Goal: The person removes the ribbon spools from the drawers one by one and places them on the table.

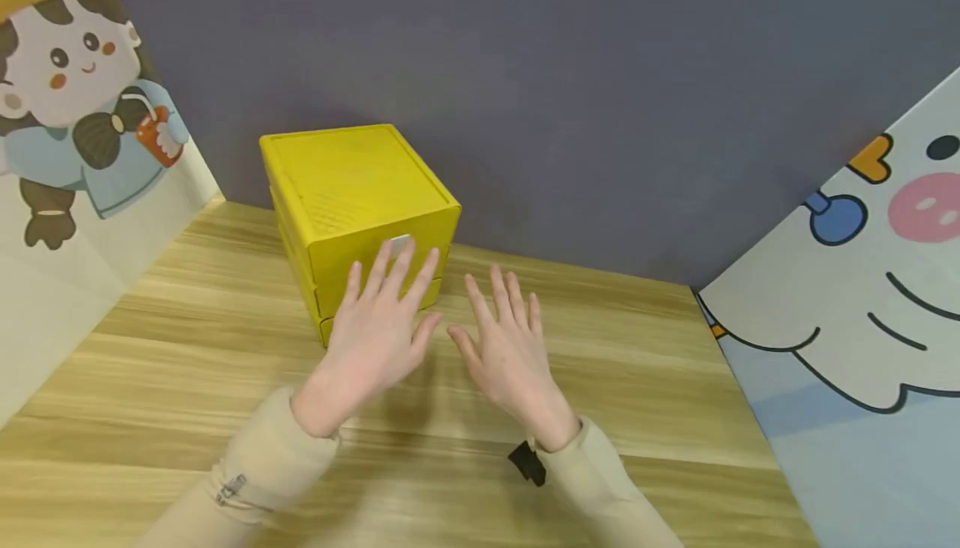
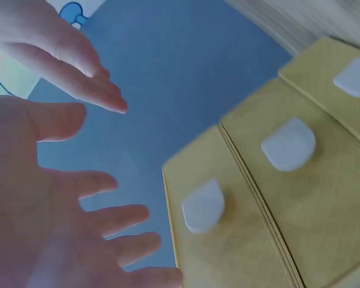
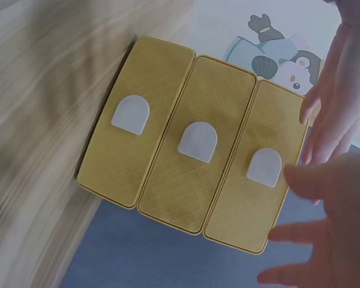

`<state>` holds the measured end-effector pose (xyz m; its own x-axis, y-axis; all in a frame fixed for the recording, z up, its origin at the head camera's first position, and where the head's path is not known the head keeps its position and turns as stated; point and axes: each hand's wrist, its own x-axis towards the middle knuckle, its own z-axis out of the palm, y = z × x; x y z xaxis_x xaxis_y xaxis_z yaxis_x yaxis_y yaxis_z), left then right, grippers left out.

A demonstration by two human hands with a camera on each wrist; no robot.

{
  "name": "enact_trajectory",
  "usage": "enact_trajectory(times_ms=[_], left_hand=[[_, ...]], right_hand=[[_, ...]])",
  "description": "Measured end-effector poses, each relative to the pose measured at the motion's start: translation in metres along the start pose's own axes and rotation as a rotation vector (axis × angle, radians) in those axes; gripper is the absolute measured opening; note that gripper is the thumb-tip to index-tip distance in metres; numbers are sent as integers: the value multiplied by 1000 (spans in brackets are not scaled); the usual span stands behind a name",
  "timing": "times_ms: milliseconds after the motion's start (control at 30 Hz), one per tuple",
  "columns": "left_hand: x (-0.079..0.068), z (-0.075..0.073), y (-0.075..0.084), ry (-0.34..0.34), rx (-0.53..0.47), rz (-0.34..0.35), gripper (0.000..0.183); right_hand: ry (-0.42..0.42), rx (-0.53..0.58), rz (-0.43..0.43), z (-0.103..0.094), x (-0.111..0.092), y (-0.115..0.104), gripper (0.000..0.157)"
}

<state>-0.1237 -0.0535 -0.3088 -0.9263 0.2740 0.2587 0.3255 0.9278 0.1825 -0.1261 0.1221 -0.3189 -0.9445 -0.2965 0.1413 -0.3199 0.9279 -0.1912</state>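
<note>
A yellow box of three drawers (image 1: 352, 185) stands on the wooden table near the back wall. Each drawer front carries a white rounded handle (image 3: 198, 141), and all three drawers look closed in the right wrist view. My left hand (image 1: 375, 339) hovers before the box with fingers spread, hiding much of its front in the head view. To its right, my right hand (image 1: 513, 356) is held above the table, fingers straight and apart. Neither hand holds anything, and the left wrist view shows a gap between the left fingers (image 2: 129, 219) and the drawer fronts.
The wooden table (image 1: 637, 364) runs up to a grey-blue back wall (image 1: 600, 114). Cartoon-printed panels border it, a child figure at left (image 1: 82, 89) and a white character at right (image 1: 900, 281). A small black piece (image 1: 527, 464) shows by the right sleeve.
</note>
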Motion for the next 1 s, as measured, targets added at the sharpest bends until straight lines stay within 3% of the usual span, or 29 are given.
enact_trajectory(times_ms=[133,433,1000], left_hand=[[2,-6,-11,39,-7,11,72],[7,-14,-42,197,16,28,73],[4,-26,-93,252,-50,51,74]], right_hand=[[4,14,-43,1,4,0,65],[40,18,-96,6,15,-8,67],[113,3,-203,9,31,-31,67]])
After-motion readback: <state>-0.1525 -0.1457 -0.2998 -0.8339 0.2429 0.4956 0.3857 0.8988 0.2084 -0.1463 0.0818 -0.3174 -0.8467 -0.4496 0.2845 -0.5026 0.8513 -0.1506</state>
